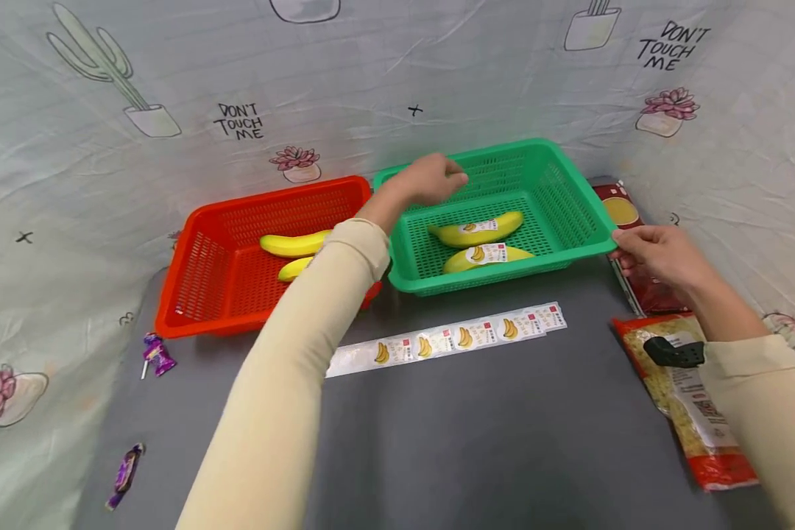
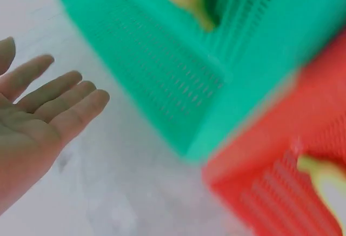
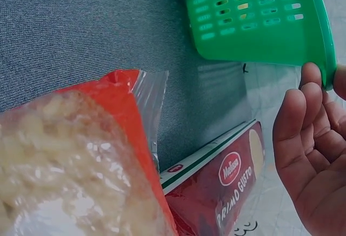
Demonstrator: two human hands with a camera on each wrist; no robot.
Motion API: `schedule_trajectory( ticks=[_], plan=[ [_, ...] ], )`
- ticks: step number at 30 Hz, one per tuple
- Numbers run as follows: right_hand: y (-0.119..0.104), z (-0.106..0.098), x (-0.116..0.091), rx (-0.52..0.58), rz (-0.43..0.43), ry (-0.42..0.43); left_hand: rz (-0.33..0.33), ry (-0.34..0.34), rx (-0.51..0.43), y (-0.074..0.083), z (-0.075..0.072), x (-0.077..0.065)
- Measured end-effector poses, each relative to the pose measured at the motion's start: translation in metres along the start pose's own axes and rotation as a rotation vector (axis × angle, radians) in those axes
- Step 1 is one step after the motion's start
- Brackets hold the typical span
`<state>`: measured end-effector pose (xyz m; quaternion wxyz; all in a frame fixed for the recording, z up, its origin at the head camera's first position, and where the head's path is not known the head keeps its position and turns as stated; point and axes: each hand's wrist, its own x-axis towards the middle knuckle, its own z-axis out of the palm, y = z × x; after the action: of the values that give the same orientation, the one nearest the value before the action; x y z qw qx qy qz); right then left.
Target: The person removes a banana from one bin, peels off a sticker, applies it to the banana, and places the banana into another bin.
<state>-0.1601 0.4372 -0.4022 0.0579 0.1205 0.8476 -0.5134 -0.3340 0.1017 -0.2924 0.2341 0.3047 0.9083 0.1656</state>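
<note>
In the head view, my left hand point(image 1: 430, 180) is over the back left part of the green basket point(image 1: 570, 177). The left wrist view shows the left hand point(image 2: 40, 106) with fingers spread loosely, holding nothing and apart from the basket wall. My right hand point(image 1: 662, 254) pinches the green basket's front right rim between thumb and fingers. Inside this basket lie two bananas with labels, a rear banana point(image 1: 510, 221) and a front banana point(image 1: 460, 263). To the left, the red basket point(image 1: 205, 221) holds yellow bananas point(image 1: 291, 244), partly hidden by my left sleeve.
A strip of banana stickers point(image 1: 464, 337) lies before the baskets. On the right are a dark red Melissa package point(image 3: 216, 193) and a clear-and-red food bag point(image 1: 695, 412). A purple-wrapped lollipop point(image 1: 157, 353) and a purple candy point(image 1: 126, 473) sit at left. Printed cloth hangs behind.
</note>
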Motion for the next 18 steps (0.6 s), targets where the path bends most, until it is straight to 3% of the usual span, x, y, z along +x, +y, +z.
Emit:
schedule_trajectory(
  ticks=[2,5,10,13,18],
  plan=[
    [-0.002,0.0,-0.001,-0.026,0.005,-0.006,0.018,0.066,-0.021,-0.01,-0.011,-0.03],
    [-0.003,0.0,-0.002,-0.044,0.007,-0.012,-0.016,0.143,-0.037,-0.037,-0.027,-0.081],
    [-0.004,-0.003,-0.003,-0.022,0.008,-0.014,-0.163,0.254,-0.075,-0.108,-0.04,-0.171],
    [-0.005,0.001,-0.003,-0.071,0.016,0.017,-0.292,0.313,-0.136,-0.164,-0.03,-0.224],
    [-0.01,0.014,-0.002,-0.218,0.033,0.041,-0.518,0.419,-0.31,-0.247,0.008,-0.3]
  ],
)
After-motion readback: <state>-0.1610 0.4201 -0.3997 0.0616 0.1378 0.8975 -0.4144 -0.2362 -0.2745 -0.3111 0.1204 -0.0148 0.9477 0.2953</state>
